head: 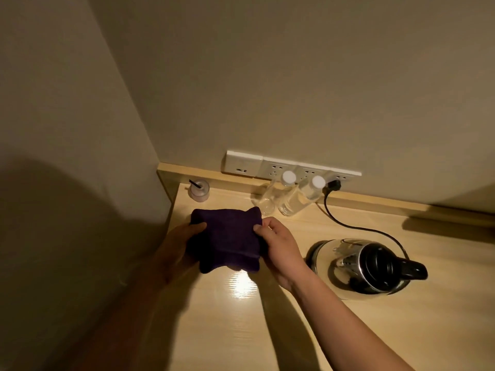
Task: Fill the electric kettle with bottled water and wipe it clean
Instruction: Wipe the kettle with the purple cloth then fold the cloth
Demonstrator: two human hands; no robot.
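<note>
My right hand [278, 250] and left hand [176, 245] pinch a soft, limp cloth [226, 241] at frame centre; I'd grip the slippery kettle [367, 266], lower right, by its handle.

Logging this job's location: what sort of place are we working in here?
Probably a hotel room's tea corner. A light wooden counter tucked into a wall corner carries an electric kettle plugged into a wall socket strip, with capped water bottles beside it.
</note>
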